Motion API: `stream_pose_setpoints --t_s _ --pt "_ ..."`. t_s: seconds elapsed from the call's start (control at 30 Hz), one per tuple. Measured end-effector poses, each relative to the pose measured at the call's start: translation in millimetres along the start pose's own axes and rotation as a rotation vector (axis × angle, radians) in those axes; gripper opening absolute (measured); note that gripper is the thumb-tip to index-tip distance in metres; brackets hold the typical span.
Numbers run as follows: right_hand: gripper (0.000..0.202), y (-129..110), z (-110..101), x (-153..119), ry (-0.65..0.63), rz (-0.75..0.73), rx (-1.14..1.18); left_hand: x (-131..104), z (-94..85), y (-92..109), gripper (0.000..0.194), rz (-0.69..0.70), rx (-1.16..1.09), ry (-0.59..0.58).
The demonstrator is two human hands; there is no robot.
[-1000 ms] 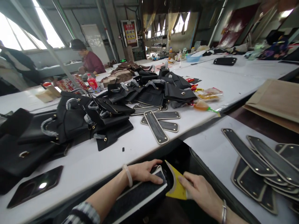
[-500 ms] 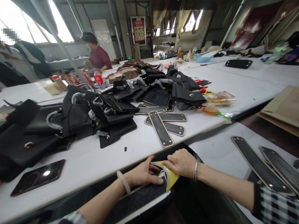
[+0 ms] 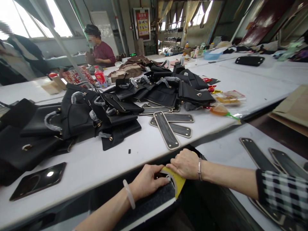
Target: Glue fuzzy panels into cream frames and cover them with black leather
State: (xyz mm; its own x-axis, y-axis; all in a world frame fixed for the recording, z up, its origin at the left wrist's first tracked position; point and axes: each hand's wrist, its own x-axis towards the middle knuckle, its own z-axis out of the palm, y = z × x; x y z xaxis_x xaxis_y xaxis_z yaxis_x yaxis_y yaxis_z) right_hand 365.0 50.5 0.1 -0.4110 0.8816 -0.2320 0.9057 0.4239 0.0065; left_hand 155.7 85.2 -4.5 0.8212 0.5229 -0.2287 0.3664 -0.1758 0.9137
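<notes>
At the table's front edge my left hand [image 3: 149, 180] is closed, thumb and fingers pinching the end of a dark bag piece [image 3: 154, 205] with a pale edge. A yellow curved piece [image 3: 180, 183] lies at that same end. My right hand [image 3: 186, 164] is closed on the yellow piece, knuckles up, its fingertips close to my left hand. Something small and whitish shows in the gap between the yellow piece and the dark one, too small to name. The lower part of the bag piece runs out of view at the bottom.
Black handbags [image 3: 79, 118] with wrapped handles are piled across the white table [image 3: 134, 166]. Long dark base panels [image 3: 166, 130] lie before me, with more panels [image 3: 258, 154] at right. A phone [image 3: 38, 181] lies at left. A person [image 3: 103, 53] sits across the table; another stands far left.
My right hand and the yellow piece have shifted slightly, and my right forearm sits higher. My left hand keeps its pinch, its fingers now nearer the yellow piece. The view has turned a little.
</notes>
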Motion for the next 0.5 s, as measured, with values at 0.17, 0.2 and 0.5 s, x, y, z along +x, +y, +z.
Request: stream_pose_setpoints --t_s 0.17,0.2,0.5 --pt "0.052 -5.3 -2.8 -1.1 -0.011 0.003 0.002 -2.0 0.9 -0.4 0.020 0.003 0.147 0.022" --pt "0.052 -6.2 -3.1 -1.3 -0.013 0.005 0.003 -2.3 0.9 0.0 0.021 0.005 0.164 0.024" --pt "0.055 -9.0 1.1 -0.6 -0.025 0.004 0.015 -4.0 1.3 -1.4 0.029 0.044 0.279 0.033"
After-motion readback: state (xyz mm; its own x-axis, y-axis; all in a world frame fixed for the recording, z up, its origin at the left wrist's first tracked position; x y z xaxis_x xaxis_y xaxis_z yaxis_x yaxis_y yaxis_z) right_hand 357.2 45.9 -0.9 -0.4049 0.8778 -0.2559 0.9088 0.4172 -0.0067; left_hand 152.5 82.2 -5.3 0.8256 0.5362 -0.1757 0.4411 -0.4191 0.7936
